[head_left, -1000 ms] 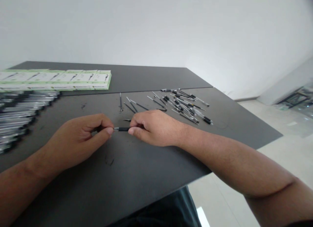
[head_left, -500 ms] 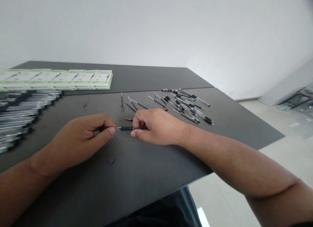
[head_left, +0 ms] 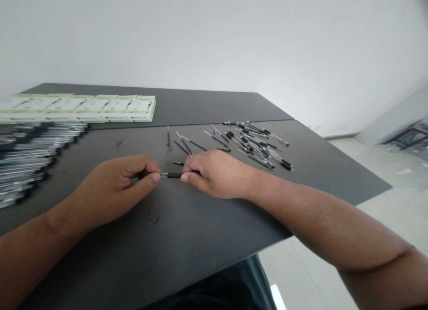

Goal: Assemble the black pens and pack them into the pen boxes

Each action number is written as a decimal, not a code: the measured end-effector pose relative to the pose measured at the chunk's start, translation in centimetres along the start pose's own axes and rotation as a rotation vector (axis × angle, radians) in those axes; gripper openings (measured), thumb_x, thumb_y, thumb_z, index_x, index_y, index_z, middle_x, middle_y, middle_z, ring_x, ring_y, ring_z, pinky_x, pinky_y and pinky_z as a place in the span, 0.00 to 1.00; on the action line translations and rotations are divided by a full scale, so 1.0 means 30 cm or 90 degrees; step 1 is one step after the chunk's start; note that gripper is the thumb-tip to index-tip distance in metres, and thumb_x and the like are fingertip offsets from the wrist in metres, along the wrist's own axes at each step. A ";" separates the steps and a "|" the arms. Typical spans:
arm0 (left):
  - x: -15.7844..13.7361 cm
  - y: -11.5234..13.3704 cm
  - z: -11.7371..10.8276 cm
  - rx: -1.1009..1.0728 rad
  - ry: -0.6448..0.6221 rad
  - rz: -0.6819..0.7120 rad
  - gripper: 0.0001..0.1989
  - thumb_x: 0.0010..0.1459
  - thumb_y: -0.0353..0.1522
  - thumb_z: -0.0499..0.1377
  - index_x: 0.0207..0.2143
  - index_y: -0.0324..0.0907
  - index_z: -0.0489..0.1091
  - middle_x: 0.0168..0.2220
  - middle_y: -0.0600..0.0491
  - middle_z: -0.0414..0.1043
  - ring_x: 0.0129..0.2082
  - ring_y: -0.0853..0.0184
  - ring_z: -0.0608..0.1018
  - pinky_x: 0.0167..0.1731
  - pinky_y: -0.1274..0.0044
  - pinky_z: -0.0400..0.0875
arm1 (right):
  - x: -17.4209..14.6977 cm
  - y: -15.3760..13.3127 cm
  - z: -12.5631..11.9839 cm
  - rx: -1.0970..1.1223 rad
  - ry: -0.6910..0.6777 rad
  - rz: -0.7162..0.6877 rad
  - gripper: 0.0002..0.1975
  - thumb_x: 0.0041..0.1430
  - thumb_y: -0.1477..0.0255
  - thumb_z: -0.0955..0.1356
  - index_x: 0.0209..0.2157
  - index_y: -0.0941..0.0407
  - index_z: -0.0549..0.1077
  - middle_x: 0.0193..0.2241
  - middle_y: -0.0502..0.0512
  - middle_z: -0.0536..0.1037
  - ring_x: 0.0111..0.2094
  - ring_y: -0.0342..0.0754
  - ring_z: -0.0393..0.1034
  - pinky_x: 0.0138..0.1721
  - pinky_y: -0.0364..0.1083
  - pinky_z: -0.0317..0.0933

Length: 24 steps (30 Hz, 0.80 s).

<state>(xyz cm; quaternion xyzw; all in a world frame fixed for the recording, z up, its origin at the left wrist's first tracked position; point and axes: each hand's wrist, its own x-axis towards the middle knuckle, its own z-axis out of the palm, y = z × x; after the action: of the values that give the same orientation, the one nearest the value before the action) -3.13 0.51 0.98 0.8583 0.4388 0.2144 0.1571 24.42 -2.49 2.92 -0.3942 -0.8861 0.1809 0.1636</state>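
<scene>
Between my two hands a pen point(head_left: 174, 175) with a black grip and a clear tip end lies level just over the dark table. My left hand point(head_left: 125, 189) pinches its clear end between thumb and forefinger. At the other end, my right hand point(head_left: 214, 174) is closed round the black grip, and its fingers hide the rest of the pen. Just beyond the right hand are several loose refills point(head_left: 184, 144) and a short piece with a metal tip point(head_left: 177, 163). A pile of pen parts point(head_left: 256, 145) with black grips lies farther right.
Rows of assembled-looking pens point(head_left: 30, 161) cover the left of the dark table point(head_left: 187, 238). Behind them stands a line of white and green boxes point(head_left: 127, 108). The table's right edge slants away above a pale floor point(head_left: 334, 256). A white wall rises behind.
My right-hand fingers have closed further round the grip, and less of the pen shows beside them. The left hand keeps its pinch. The whole view has shifted slightly.
</scene>
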 end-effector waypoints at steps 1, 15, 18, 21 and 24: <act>0.001 0.005 -0.002 0.000 -0.001 -0.003 0.19 0.63 0.48 0.54 0.30 0.47 0.77 0.25 0.58 0.79 0.27 0.63 0.79 0.30 0.75 0.67 | 0.000 -0.001 0.000 0.001 -0.002 -0.002 0.12 0.80 0.66 0.68 0.43 0.57 0.80 0.37 0.55 0.83 0.39 0.48 0.72 0.41 0.46 0.57; -0.009 -0.042 0.019 -0.006 -0.002 0.031 0.18 0.67 0.47 0.55 0.33 0.47 0.77 0.27 0.58 0.79 0.29 0.64 0.79 0.33 0.75 0.66 | -0.001 -0.001 -0.003 0.028 0.016 0.021 0.08 0.75 0.65 0.72 0.44 0.56 0.80 0.37 0.53 0.83 0.37 0.47 0.73 0.40 0.45 0.58; -0.010 -0.042 0.021 -0.011 -0.005 0.040 0.18 0.68 0.47 0.55 0.34 0.46 0.77 0.28 0.58 0.80 0.29 0.64 0.78 0.33 0.74 0.66 | 0.000 -0.003 -0.006 0.010 0.003 0.025 0.08 0.75 0.66 0.72 0.43 0.55 0.79 0.36 0.52 0.81 0.36 0.47 0.72 0.39 0.45 0.57; -0.009 -0.048 0.027 -0.008 -0.001 0.039 0.18 0.69 0.47 0.55 0.34 0.46 0.77 0.28 0.58 0.80 0.30 0.64 0.79 0.33 0.74 0.66 | 0.001 -0.004 -0.006 -0.008 -0.008 0.001 0.10 0.79 0.67 0.68 0.43 0.56 0.80 0.37 0.54 0.82 0.39 0.48 0.72 0.41 0.46 0.57; -0.009 -0.052 0.031 -0.007 -0.001 0.040 0.18 0.69 0.47 0.55 0.34 0.46 0.77 0.29 0.59 0.80 0.29 0.64 0.79 0.33 0.74 0.66 | -0.001 0.000 -0.003 0.019 0.006 0.012 0.09 0.78 0.67 0.70 0.45 0.56 0.80 0.38 0.54 0.83 0.38 0.48 0.73 0.41 0.46 0.58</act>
<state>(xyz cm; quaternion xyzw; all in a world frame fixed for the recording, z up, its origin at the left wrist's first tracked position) -3.87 1.09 -0.60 0.8711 0.4103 0.2207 0.1554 24.47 -2.51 2.99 -0.4008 -0.8788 0.1937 0.1720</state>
